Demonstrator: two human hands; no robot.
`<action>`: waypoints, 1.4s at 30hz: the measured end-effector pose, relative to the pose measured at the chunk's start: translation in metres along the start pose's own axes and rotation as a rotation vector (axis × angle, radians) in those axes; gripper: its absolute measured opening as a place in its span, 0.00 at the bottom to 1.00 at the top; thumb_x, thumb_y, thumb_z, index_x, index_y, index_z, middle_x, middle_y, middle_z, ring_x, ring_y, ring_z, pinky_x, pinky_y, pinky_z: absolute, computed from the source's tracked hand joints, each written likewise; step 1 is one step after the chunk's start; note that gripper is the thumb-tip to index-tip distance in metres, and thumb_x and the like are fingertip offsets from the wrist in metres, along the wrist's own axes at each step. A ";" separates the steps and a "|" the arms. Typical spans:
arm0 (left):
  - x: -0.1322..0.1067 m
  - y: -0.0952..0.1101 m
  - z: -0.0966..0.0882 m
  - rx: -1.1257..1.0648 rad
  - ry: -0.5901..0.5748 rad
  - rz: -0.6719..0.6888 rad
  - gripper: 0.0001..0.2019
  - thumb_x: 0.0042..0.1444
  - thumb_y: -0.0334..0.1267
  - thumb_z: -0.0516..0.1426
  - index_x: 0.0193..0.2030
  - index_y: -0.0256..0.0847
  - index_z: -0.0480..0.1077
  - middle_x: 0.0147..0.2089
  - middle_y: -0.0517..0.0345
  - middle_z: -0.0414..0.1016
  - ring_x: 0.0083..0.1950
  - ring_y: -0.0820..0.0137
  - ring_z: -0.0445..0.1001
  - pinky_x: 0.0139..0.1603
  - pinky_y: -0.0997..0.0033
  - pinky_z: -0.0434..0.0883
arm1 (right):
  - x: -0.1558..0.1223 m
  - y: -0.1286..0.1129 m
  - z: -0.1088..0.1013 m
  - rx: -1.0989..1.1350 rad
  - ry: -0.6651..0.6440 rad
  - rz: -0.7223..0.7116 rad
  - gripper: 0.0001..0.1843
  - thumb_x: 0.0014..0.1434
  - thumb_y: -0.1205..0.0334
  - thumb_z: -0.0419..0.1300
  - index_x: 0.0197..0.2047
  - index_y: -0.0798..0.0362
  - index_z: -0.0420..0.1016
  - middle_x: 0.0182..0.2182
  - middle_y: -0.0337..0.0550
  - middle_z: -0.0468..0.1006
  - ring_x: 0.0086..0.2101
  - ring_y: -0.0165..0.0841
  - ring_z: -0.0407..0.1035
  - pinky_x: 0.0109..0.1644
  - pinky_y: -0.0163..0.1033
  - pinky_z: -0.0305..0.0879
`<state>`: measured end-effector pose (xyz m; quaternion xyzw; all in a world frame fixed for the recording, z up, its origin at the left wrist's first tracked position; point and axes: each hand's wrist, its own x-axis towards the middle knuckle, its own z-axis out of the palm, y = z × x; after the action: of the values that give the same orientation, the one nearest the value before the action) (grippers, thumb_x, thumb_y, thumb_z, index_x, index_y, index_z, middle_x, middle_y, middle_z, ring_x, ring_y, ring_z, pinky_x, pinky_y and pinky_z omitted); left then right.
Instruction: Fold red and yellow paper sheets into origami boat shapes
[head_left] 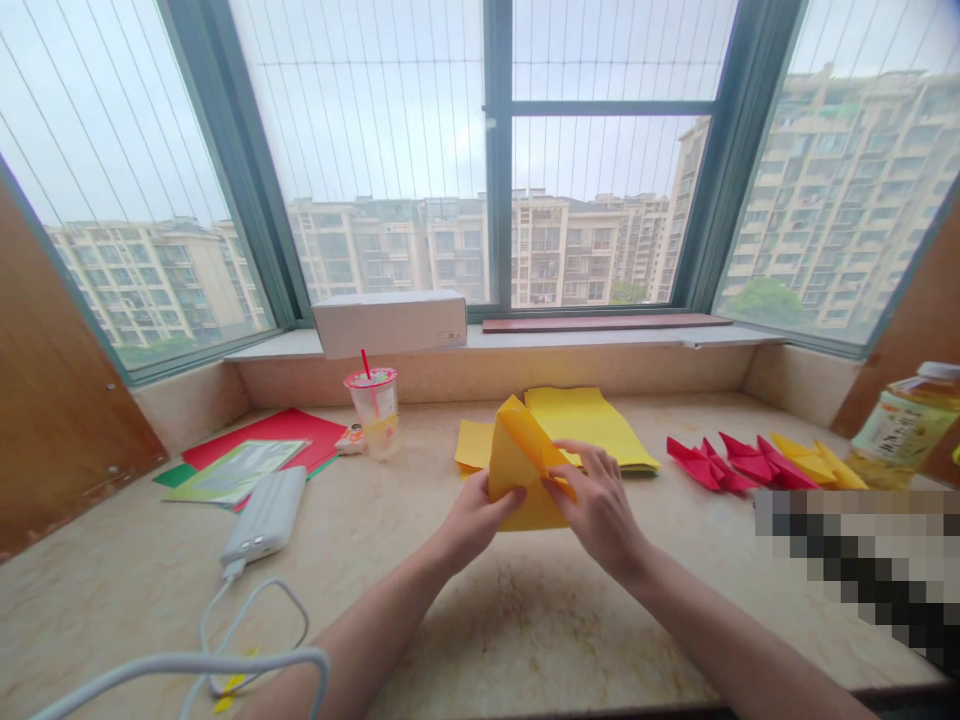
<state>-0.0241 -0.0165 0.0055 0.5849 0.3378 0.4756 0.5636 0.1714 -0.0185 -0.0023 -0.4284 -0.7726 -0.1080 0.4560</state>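
Both my hands hold a partly folded sheet of orange-yellow paper (517,455) just above the marble counter (465,620). My left hand (472,520) pinches its lower left edge, fingers closed on it. My right hand (596,500) grips the right side, thumb and fingers pressed on a fold. Behind the sheet lies a stack of yellow paper (589,425), with a smaller orange sheet (474,443) to its left.
Folded red and yellow paper shapes (750,462) lie at right, near a tea bottle (904,425). A plastic cup with a red straw (373,405), red and green sheets (262,440), a white power bank (264,515) with cable and a white box (390,322) sit at left.
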 end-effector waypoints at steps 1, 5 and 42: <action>0.000 -0.001 0.000 -0.006 0.014 0.008 0.18 0.50 0.45 0.66 0.44 0.35 0.76 0.44 0.48 0.79 0.44 0.59 0.76 0.46 0.65 0.71 | 0.000 -0.002 0.000 0.005 -0.008 -0.027 0.09 0.64 0.66 0.57 0.43 0.49 0.79 0.55 0.49 0.74 0.53 0.48 0.67 0.54 0.57 0.67; 0.001 -0.001 0.000 -0.037 0.081 0.030 0.18 0.48 0.45 0.67 0.42 0.34 0.76 0.41 0.49 0.79 0.42 0.60 0.76 0.46 0.66 0.71 | -0.003 -0.005 0.004 0.090 -0.078 -0.148 0.21 0.67 0.72 0.49 0.57 0.49 0.74 0.56 0.48 0.75 0.57 0.43 0.67 0.59 0.55 0.66; 0.004 0.002 -0.001 -0.211 0.213 0.043 0.26 0.53 0.58 0.61 0.48 0.35 0.74 0.41 0.45 0.80 0.45 0.57 0.78 0.46 0.62 0.73 | -0.006 -0.012 0.016 0.412 -0.210 -0.180 0.23 0.69 0.64 0.50 0.66 0.47 0.65 0.64 0.48 0.66 0.65 0.43 0.57 0.65 0.56 0.62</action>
<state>-0.0241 -0.0127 0.0081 0.4759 0.3312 0.5797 0.5725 0.1540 -0.0206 -0.0131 -0.2647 -0.8564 0.0569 0.4395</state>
